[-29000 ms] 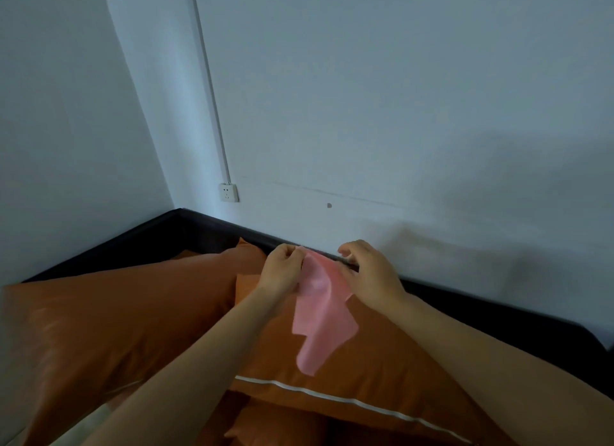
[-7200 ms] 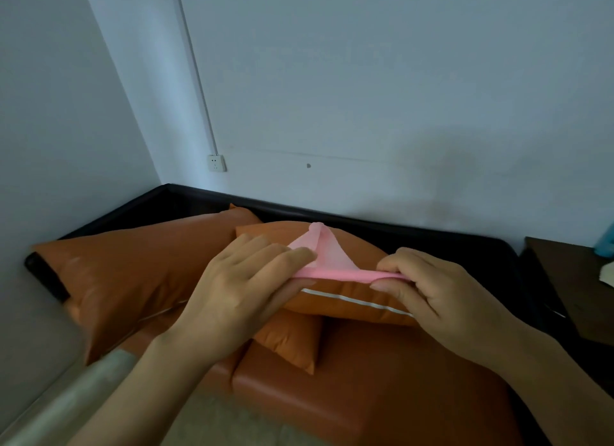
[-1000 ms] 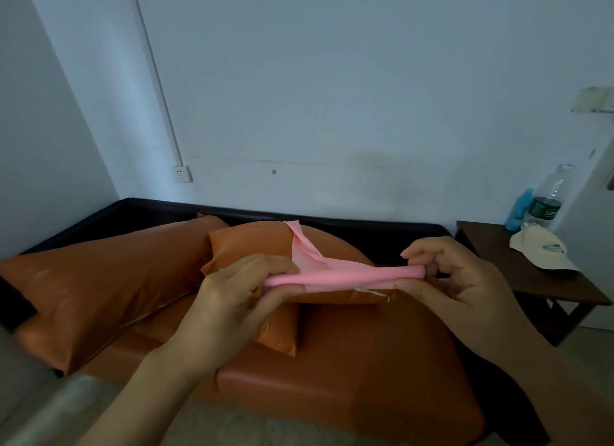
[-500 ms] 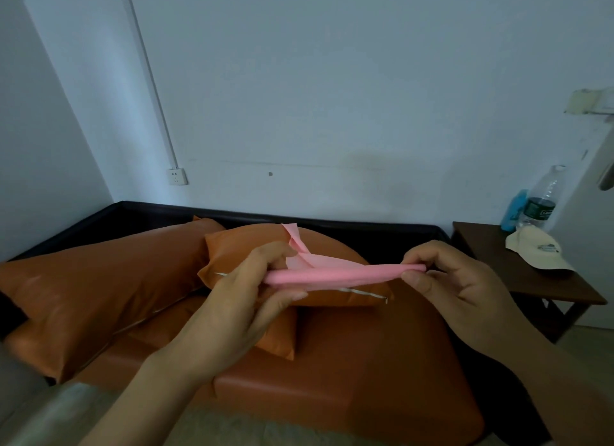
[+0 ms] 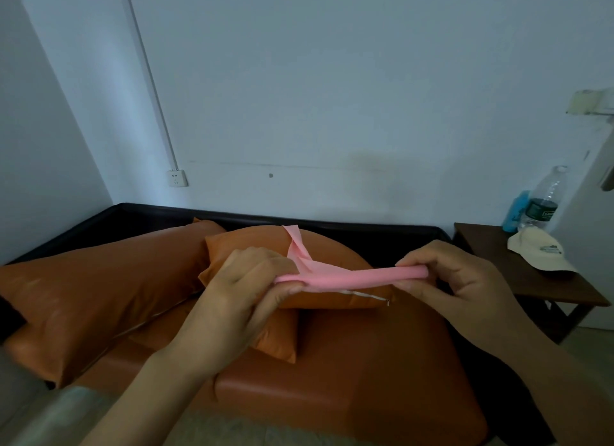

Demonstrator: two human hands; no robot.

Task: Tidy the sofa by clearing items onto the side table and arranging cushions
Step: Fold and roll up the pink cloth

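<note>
A pink cloth (image 5: 352,275), folded into a narrow band, is stretched level between my hands above the orange sofa seat (image 5: 349,379). My left hand (image 5: 242,299) pinches its left end, where a loose flap sticks up. My right hand (image 5: 448,283) pinches the right end between thumb and fingers. Behind the cloth an orange cushion (image 5: 252,246) with a white zip leans on a smaller one (image 5: 282,339). A long orange cushion (image 5: 99,286) lies at the left.
A dark wooden side table (image 5: 518,276) stands right of the sofa, carrying a beige cap (image 5: 538,254), a clear water bottle (image 5: 541,203) and a blue item (image 5: 515,209). The sofa's black frame (image 5: 365,229) runs along the wall. A wall socket (image 5: 177,178) sits left.
Over the last second my hands kept the cloth stretched and rolled it a little tighter. The view shifted slightly; the cushions stayed put.
</note>
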